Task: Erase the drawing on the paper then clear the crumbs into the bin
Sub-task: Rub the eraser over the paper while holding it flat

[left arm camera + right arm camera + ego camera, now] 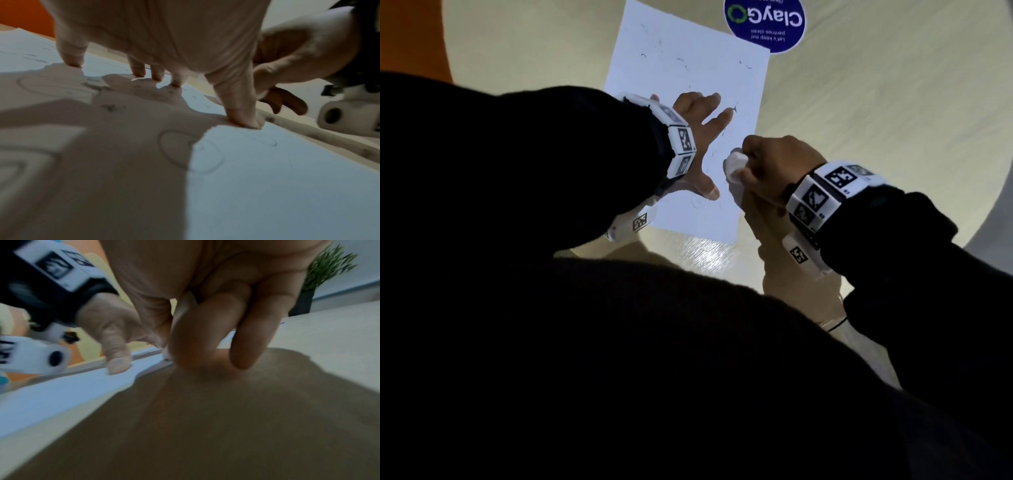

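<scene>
A white sheet of paper (685,78) lies on the pale round table (859,113), carrying faint pencil lines and scattered dark eraser crumbs (681,61). My left hand (698,137) is spread flat on the sheet, fingertips (244,120) and thumb pressing it down. My right hand (767,171) pinches a white eraser (734,166) at the paper's right edge, close to my left thumb. Faint drawn ovals (191,151) show on the paper in the left wrist view. In the right wrist view the eraser is mostly hidden behind my curled fingers (197,331). No bin is in view.
A round blue ClayGo sticker (765,20) sits on the table beyond the paper's far right corner. An orange surface (410,37) lies past the table at the far left. A potted plant (320,277) stands beyond the table's edge in the right wrist view.
</scene>
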Motion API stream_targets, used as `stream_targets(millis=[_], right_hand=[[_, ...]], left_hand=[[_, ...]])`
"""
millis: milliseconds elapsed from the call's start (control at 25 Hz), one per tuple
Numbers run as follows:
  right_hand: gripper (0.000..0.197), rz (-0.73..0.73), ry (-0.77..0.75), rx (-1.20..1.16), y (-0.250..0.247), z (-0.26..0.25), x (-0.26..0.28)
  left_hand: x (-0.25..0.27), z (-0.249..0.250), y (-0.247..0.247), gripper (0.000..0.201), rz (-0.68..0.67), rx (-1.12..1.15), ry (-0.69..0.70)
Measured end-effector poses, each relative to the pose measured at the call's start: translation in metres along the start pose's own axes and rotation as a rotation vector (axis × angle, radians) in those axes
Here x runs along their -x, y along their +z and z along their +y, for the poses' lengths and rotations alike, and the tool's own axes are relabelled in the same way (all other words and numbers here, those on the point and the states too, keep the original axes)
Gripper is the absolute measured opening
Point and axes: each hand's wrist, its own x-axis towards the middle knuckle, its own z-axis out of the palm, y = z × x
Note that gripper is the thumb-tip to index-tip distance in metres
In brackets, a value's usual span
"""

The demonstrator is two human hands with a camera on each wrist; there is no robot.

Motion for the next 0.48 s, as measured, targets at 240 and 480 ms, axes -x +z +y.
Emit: stream_targets(millis=[240, 480], right_hand=[[0.017, 0.000, 0.012, -0.012, 0.006, -0.005, 0.008], [0.020, 0.042, 0.100, -0.092, -0.008, 0.000, -0.011]], left_hand=[[0.001, -0.002, 0.004, 0.128, 0.004, 0.035, -0.001], [0.001, 0.000, -0.001, 0.128, -0.011, 0.032, -0.002]])
